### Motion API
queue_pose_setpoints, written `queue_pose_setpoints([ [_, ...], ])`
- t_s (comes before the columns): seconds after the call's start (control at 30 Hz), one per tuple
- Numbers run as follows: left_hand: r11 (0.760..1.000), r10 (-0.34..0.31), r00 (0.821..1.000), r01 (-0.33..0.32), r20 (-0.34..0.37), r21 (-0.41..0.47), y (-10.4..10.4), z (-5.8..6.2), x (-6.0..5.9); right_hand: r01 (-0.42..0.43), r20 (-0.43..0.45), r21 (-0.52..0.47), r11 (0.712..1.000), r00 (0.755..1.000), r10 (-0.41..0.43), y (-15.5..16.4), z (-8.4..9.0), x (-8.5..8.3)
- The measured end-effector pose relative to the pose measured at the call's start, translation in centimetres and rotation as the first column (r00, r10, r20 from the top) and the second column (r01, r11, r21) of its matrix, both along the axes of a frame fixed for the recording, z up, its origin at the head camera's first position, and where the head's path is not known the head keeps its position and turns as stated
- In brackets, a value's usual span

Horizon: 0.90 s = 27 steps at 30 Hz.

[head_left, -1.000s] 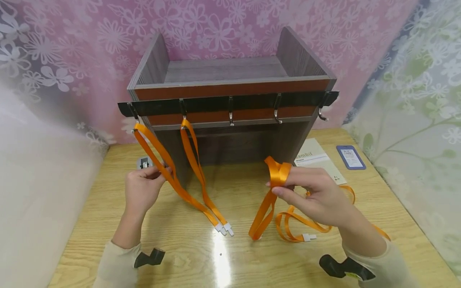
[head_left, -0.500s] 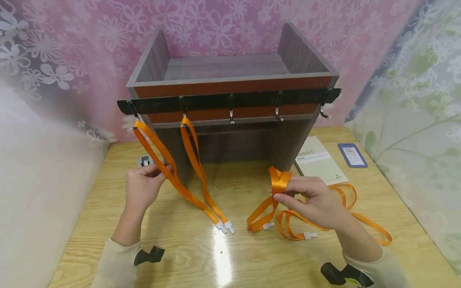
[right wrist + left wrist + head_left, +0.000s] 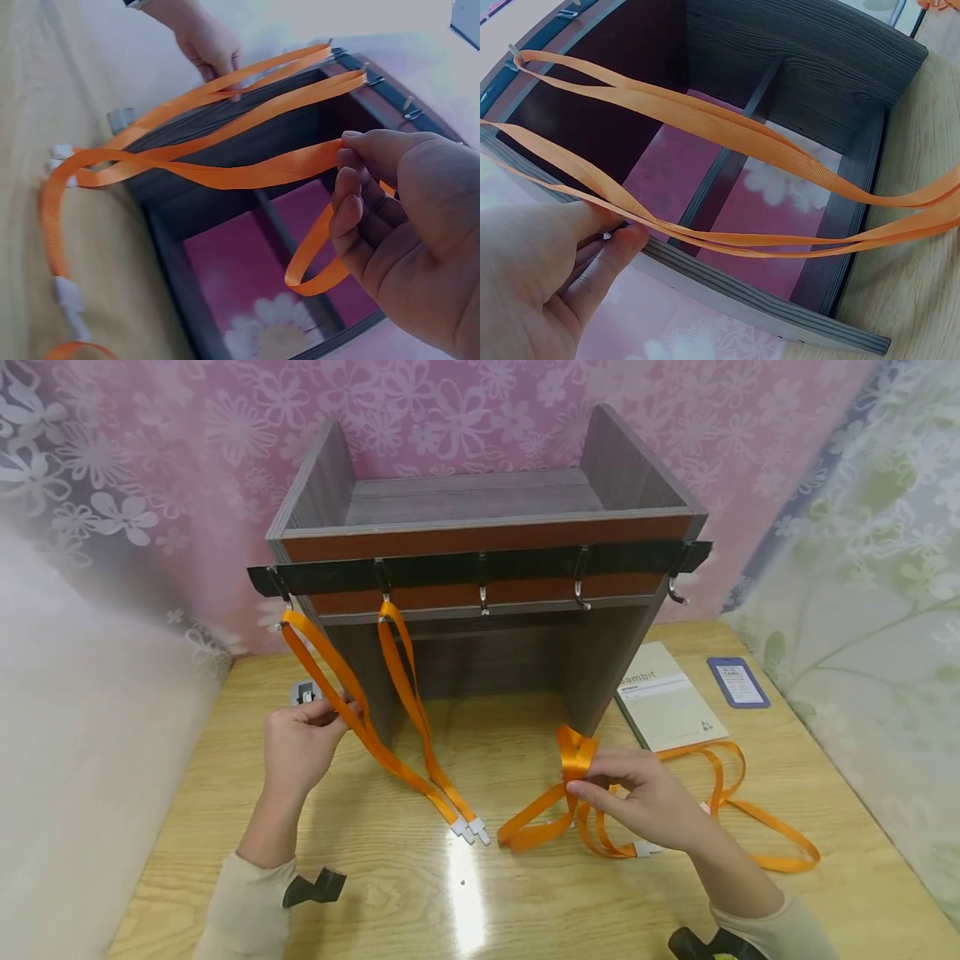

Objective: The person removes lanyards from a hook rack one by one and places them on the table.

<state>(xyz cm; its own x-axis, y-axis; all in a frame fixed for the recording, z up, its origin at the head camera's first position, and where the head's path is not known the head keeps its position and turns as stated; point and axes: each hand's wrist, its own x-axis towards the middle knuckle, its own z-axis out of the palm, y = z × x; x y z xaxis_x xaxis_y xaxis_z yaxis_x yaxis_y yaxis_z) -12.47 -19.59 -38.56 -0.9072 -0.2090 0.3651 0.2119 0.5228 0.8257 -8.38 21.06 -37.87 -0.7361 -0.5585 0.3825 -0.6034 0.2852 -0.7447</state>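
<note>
My right hand [image 3: 652, 797] pinches a lanyard [image 3: 573, 756]; my left [image 3: 296, 752] pinches the hung one [image 3: 330, 672]. Tugging left could slip it off its hook [image 3: 281, 597].

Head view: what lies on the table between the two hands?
Between the left hand and right hand: two hung orange lanyards, their white clips resting on the table.

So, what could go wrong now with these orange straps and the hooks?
1. The right hand pinches a folded orange strap whose rest lies looped over another strap on the table; lifting may tangle them.
2. The left hand holds the leftmost hanging strap away from the shelf; a tug could slip it off its hook.
</note>
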Motion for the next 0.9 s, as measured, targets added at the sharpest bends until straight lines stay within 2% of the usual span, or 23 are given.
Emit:
queue_pose_setpoints([
  [0.17,1.0,-0.015,1.0,0.015,-0.008,0.027,0.1,0.0,-0.1,-0.025,0.029,0.003,1.0,0.999,0.025,-0.4,-2.0,0.0],
  [0.37,0.999,-0.013,1.0,0.013,-0.012,0.029,0.1,-0.1,-0.1,-0.011,0.07,0.013,1.0,0.998,0.01,-1.0,-3.6,0.2],
  [0.5,1.0,-0.008,1.0,0.008,-0.007,0.021,0.1,-0.1,0.0,-0.018,0.041,0.003,1.0,0.999,0.018,-1.3,-4.5,0.1],
  [0.6,1.0,-0.007,1.0,0.007,-0.002,0.026,0.1,-0.2,0.1,-0.003,0.026,0.03,1.0,1.0,0.002,-1.4,-5.3,0.1],
  [0.73,1.0,-0.007,1.0,0.007,-0.006,0.019,0.1,-0.2,0.0,-0.005,0.091,0.06,0.998,0.996,-0.001,-1.6,-6.1,0.2],
  [0.9,1.0,-0.007,1.0,0.007,-0.02,0.004,0.0,-0.3,-0.1,-0.041,0.154,0.051,0.998,0.988,0.033,-1.6,-6.9,0.3],
])
